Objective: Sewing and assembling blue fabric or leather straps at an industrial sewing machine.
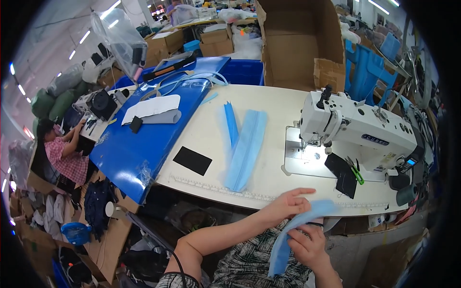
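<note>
Over my lap, just off the table's front edge, a light blue fabric strip (280, 250) hangs in a curve, its upper end blurred. My right hand (307, 245) pinches it around the middle. Higher up, my left hand (289, 205) has its index finger stretched out and its other fingers curled against the strip's upper part. Flat on the white table (206, 139) lies a light blue zipper strip (248, 144), with a darker blue fabric strip (231, 122) beside it. A black rectangular patch (192, 161) rests to their left.
At the right stands a white sewing machine (360, 129); black fabric pieces (343, 175) and green-handled scissors (357, 174) lie by it. A blue board (144, 149) on the left carries white pieces (151, 109) and straps. Behind is a large cardboard box (302, 48). Another person (67, 153) sits far left.
</note>
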`<state>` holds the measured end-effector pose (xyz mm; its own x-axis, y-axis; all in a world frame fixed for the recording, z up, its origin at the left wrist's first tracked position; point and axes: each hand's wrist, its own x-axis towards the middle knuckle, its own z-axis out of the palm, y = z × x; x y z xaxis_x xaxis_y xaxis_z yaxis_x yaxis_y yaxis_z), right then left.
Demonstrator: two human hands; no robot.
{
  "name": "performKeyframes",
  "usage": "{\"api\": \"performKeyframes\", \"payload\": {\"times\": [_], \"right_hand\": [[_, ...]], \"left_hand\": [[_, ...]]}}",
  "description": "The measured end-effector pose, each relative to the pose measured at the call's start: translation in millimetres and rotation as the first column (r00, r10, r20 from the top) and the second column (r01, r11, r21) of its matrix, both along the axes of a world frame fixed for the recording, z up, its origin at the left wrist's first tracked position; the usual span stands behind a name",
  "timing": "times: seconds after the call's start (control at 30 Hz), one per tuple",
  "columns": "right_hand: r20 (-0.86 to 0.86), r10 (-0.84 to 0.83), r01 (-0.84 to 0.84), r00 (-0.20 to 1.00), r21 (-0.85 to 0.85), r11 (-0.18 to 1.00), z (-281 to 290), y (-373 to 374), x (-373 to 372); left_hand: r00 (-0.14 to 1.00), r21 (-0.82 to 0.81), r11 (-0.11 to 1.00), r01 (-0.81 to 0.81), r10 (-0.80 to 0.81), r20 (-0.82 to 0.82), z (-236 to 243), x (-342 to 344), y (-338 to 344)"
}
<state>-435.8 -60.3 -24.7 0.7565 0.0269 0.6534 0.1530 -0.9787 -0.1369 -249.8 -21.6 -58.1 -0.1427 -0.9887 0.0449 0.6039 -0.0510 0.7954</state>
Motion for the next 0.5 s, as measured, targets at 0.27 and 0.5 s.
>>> {"api": "performKeyframes", "payload": {"times": [0.27,0.5], "right_hand": [[-0.031,-0.122,0.126,0.992,0.208,0.97,-14.6,-1.9,-12.3],[0.136,-0.192,-0.103,0.972,0.98,0.173,-25.8,1.5,1.6]], "left_hand": [[0.951,0.123,0.955,-0.271,0.285,-0.118,14.6,16.3,2.2],[0.969,0.116,0.962,-0.247,0.245,0.032,21.3,17.1,7.7]]}}
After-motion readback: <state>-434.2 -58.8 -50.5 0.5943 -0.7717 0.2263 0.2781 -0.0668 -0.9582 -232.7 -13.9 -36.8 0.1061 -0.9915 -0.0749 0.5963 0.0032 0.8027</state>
